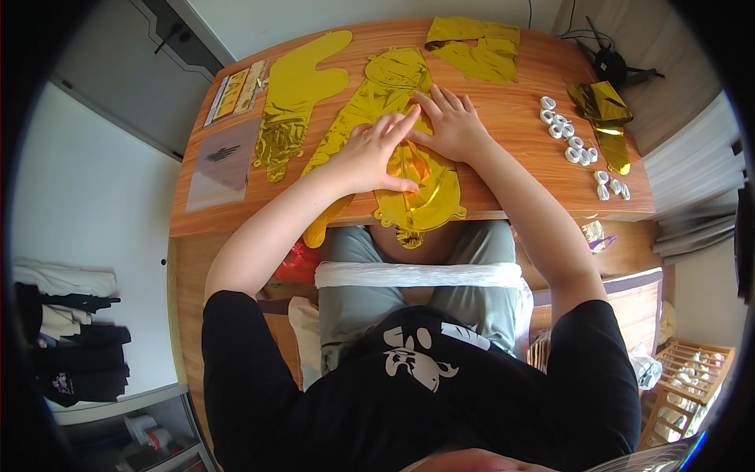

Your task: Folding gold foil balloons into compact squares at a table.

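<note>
A flat, crinkled gold foil balloon [429, 197] lies in front of me, and its near end hangs over the table's front edge. My left hand [371, 156] rests on it with thumb and fingers spread apart. Farther up, my right hand [454, 130] lies flat on the foil, fingers stretched out, its thumb close to the left fingertips. Both hands press on the foil without gripping it. Under and beyond them, more gold foil [393, 71] stretches toward the back. Another flat gold foil balloon [303, 79] with rounded lobes lies to the left.
Folded gold foil [480, 51] lies at the back right, more gold foil [609, 118] at the right edge. Several small white rolls [562, 126] stand nearby. A translucent sheet [224, 169] and strips [236, 93] lie left. White plastic [417, 274] spans my lap.
</note>
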Tool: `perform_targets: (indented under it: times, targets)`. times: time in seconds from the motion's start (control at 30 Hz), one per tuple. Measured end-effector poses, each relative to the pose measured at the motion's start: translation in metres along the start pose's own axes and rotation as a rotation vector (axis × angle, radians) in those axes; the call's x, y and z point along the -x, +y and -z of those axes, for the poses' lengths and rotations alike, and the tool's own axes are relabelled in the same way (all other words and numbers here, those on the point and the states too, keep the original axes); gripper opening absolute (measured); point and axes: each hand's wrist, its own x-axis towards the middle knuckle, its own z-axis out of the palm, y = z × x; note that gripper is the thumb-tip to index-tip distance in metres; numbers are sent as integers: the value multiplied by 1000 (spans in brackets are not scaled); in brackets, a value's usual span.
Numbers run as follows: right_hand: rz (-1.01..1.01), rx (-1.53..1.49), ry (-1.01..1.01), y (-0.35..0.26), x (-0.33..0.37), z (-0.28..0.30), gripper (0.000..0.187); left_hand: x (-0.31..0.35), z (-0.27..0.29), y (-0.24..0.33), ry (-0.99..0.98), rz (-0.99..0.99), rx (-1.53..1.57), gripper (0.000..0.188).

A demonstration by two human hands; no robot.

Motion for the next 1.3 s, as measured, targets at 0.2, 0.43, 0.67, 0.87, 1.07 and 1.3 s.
perform_targets:
  times: [0.2, 0.43, 0.67, 0.87, 1.07, 1.3]
  targets:
    - [8, 20, -3, -2, -1, 1, 91, -2, -7, -11, -37, -26, -51, 132]
    - [1, 29, -24, 1, -1, 2, 85, -1, 2, 3, -117, -52, -81, 143]
    - [8, 23, -9, 1, -4, -2, 84, 2, 2, 11, -179, -78, -100, 150]
    - [8, 21, -70, 1, -6, 1, 92, 2, 3, -1, -122, -75, 60, 147]
    - [-34, 20, -61, -1, -2, 3, 101, 57, 40, -27, 521, 150, 878, 80]
    - [-15, 22, -14, -5, -2, 5, 95, 150, -10, -22, 834, 706, 358, 25]
